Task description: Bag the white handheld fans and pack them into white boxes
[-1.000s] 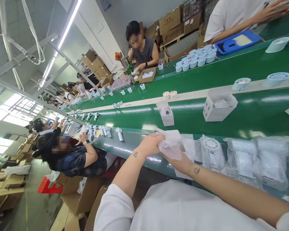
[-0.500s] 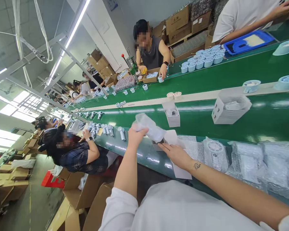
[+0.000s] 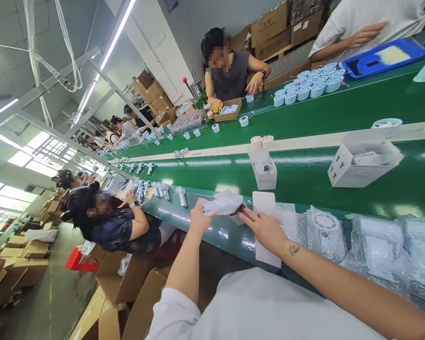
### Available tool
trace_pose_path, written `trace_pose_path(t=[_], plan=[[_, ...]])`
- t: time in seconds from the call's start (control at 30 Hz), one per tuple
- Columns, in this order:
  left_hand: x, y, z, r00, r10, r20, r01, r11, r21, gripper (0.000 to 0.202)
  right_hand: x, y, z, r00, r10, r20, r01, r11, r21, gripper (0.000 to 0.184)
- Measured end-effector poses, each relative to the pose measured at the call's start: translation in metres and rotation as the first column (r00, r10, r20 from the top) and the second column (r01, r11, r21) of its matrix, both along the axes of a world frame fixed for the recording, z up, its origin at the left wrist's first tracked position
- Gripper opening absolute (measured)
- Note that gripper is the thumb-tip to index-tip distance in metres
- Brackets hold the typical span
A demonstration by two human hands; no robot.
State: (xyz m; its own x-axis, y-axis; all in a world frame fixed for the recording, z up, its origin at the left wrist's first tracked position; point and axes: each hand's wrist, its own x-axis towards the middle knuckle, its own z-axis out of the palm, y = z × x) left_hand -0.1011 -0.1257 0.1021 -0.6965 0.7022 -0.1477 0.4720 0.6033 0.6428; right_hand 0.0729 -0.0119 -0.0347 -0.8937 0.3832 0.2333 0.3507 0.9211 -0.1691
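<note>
The left hand [image 3: 200,219] is closed around the gathered neck of a clear plastic bag [image 3: 223,203], its fingers bunched on the film. The bag's long axis runs roughly level from that hand toward the right hand [image 3: 264,231], and its far end overlaps a small dark-edged item [image 3: 236,218], too hidden to identify. The right hand is nearer the white card sheet [image 3: 265,231] and lies flat across it, with its fingers [image 3: 250,218] spread and pointing toward the bag, pressing rather than gripping. The card runs lengthwise across the edge of the near green conveyor belt [image 3: 219,236], one end overhanging it just below the right hand.

The two hands are close together, with only the bag's length between them. To the right of the card, bubble-wrap packs [image 3: 326,236] lie side by side, the nearest just beside it. To the left, past the left hand, stands a row of white handheld devices [image 3: 165,191], with one lying apart at [image 3: 181,196], leaving a stretch of open belt. Beyond the bag, an open white carton [image 3: 263,170] sits on the next belt. Further left, a co-worker in a plaid shirt [image 3: 127,238] works at the same belt edge.
</note>
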Motion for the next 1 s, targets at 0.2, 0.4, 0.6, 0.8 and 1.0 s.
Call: trace_pose_path(t=[0.2,0.4,0.6,0.8,1.0], plan=[[0.017,0.032,0.059,0.827,-0.452,-0.334,0.230,0.815,-0.532,0.026,0.000,-0.003,0.002,1.000,0.010,0.016,-0.010,1.000,-0.013,0.069],[0.016,0.032,0.061,0.767,-0.556,-0.318,0.268,0.730,-0.629,0.028,-0.007,-0.008,0.012,0.994,-0.067,0.088,0.074,0.994,-0.076,0.067],[0.023,0.037,0.055,0.736,-0.592,-0.328,0.249,0.687,-0.682,0.033,-0.007,-0.007,0.029,0.979,-0.169,0.113,0.199,0.914,-0.353,0.055],[0.015,0.050,0.055,0.673,-0.689,-0.268,0.343,0.612,-0.713,0.034,-0.008,0.011,0.049,0.957,-0.272,0.100,0.288,0.865,-0.410,0.044],[0.019,0.056,0.052,0.717,-0.604,-0.346,0.222,0.670,-0.708,0.033,-0.018,0.045,0.064,0.980,-0.152,0.129,0.199,0.799,-0.567,0.035]])
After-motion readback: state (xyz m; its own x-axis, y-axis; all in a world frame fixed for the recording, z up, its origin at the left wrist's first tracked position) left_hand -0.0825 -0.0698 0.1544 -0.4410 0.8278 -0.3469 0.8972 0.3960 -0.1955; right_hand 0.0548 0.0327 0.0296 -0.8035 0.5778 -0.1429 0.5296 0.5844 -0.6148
